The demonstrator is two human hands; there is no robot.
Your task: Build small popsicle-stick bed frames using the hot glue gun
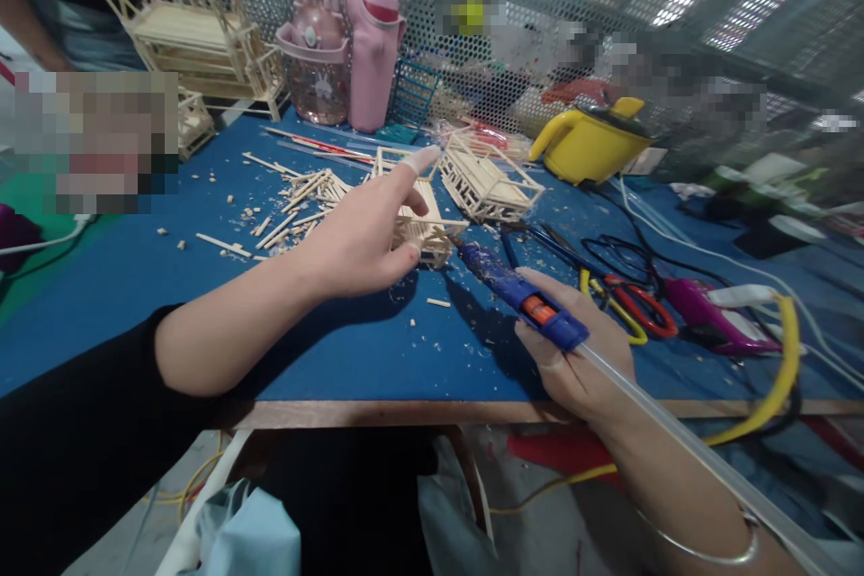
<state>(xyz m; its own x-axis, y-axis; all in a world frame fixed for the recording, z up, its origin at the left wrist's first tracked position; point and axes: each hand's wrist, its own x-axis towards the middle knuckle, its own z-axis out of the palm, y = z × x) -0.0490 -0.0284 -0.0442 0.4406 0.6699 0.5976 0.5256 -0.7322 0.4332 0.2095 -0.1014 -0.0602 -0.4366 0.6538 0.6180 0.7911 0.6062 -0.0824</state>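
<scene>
My left hand [357, 238] holds a small model of thin wooden sticks [432, 250], thumb at its near side and index finger stretched out above it. A white cover sits on that fingertip, and the hand hides much of the model. In my right hand [594, 351] is a blue glue gun [496, 274] with an orange part in its body and a long translucent glue stick [648, 396] running out the back. Its nozzle points at the model's right side, close to it; whether they touch I cannot tell. A second stick model [490, 180] stands just behind.
Loose sticks [297, 211] and scraps litter the blue table [324, 351]. A large stick model [189, 27], pink bottle [371, 63], clear pink-lidded jug [314, 63] and yellow pot [587, 144] stand behind. Red-handled pliers [641, 306], a purple tool [715, 319] and cables lie right.
</scene>
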